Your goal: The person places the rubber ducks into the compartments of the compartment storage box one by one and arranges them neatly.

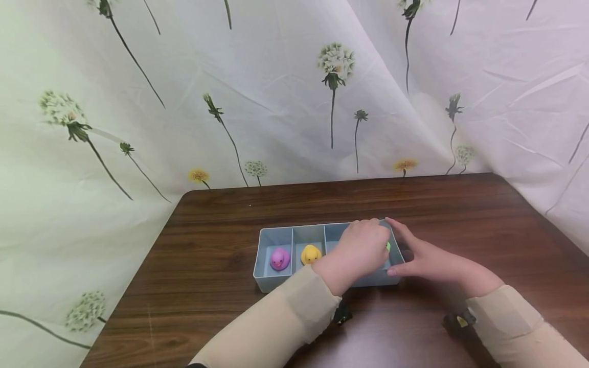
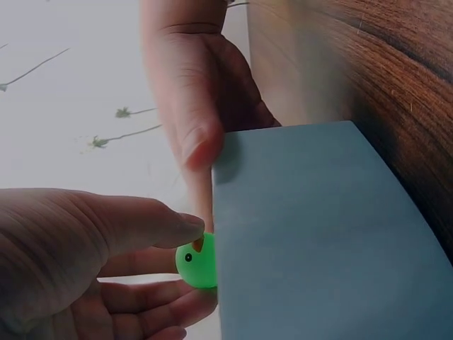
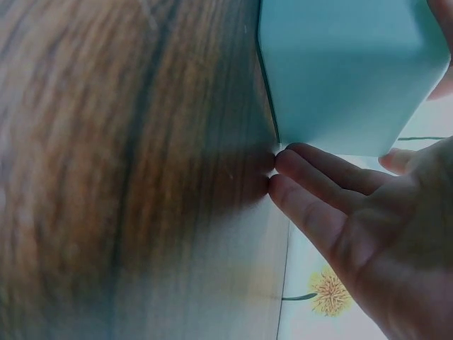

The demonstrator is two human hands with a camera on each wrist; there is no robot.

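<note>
A light blue divided box sits on the table. In its left compartment is a purple toy duck, and beside that, in the neighbouring one, a yellow toy duck. My left hand reaches over the right part of the box. It pinches a green toy duck at the rim; the box wall hides the duck's lower part in the left wrist view. My right hand holds the box's right end, thumb on the near corner, index finger at the far corner. Its other fingers are by the end wall.
The dark wood-grain table extends around the box. Behind it hangs a white cloth printed with dandelions. Small dark devices, one of them a wrist device, sit under both beige sleeves.
</note>
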